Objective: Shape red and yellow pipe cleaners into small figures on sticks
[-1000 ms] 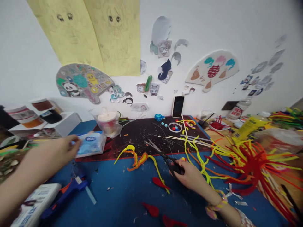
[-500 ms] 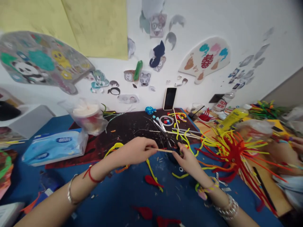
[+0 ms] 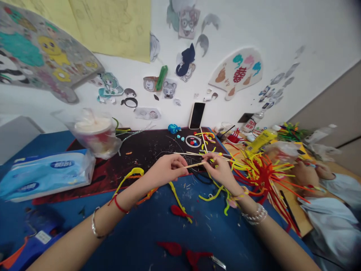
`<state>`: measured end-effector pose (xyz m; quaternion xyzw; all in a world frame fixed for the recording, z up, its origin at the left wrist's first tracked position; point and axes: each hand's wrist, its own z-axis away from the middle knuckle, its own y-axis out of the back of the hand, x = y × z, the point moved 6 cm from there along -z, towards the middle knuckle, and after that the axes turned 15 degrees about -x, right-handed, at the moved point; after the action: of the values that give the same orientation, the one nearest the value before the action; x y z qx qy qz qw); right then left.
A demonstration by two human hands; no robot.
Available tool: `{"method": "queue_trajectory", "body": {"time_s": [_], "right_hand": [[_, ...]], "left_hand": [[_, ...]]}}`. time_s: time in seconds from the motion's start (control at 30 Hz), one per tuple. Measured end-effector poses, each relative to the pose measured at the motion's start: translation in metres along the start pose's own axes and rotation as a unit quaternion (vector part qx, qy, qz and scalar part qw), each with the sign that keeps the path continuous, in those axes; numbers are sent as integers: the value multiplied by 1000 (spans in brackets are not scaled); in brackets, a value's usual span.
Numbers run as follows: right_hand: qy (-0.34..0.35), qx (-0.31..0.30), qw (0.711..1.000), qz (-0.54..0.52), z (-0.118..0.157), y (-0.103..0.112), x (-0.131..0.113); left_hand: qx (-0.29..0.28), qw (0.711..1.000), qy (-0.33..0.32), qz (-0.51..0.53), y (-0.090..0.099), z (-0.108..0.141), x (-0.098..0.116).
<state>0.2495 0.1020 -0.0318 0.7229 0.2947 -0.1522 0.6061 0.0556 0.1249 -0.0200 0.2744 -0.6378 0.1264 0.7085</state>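
left hand (image 3: 166,170) and right hand (image 3: 221,169) both pinch a thin wooden stick (image 3: 195,165) between the fingertips, holding it level. a yellow pipe cleaner (image 3: 175,197) lies just below the left hand.

A craft room, pipe cleaners (image 3: 261,177) everywhere

Two bare hands, left (image 3: 165,171) and right (image 3: 221,169), meet over one dark, paint-flecked craft mat (image 3: 146,145), pinching one thin wooden stick (image 3: 194,165) between them. In front of the mat lie three red felt teardrops (image 3: 180,211). Behind it stands one upright black-screened phone (image 3: 197,115). To its left sits one blue-and-white tissue packet (image 3: 46,174); to its right, two hands of a co-worker (image 3: 303,174).
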Motion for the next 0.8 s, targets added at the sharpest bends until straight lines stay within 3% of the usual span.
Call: {"method": "queue_trajectory", "body": {"time_s": [0.1,0.2,0.27,0.37,0.47,0.57,0.63,0.73,0.8], "right_hand": [[41,-109,969,-216,2,-5,-30],[45,-123,943,-306,12,-22,-47],[33,-107,913,-391,17,-39,-45],[2,-133,868,-479,21,-64,-35],[-12,-166,855,-491,23,-74,-30],[-23,-231,872,-432,27,-80,-34],[-22,-255,903,-344,31,-82,-38],[33,-205,968,-138,31,-74,-41],[74,-132,988,11,29,-63,-36]], "left_hand": [[26,999,-24,13,1,4,5],[85,992,-66,64,4,7,9],[109,985,-87,104,2,7,7],[117,980,-75,143,-6,3,-3],[148,975,-66,154,-6,1,-10],[181,961,-100,183,1,2,-9],[186,955,-101,208,6,4,-10],[150,965,-40,213,7,2,-17],[128,971,-1,203,6,1,-24]]}}
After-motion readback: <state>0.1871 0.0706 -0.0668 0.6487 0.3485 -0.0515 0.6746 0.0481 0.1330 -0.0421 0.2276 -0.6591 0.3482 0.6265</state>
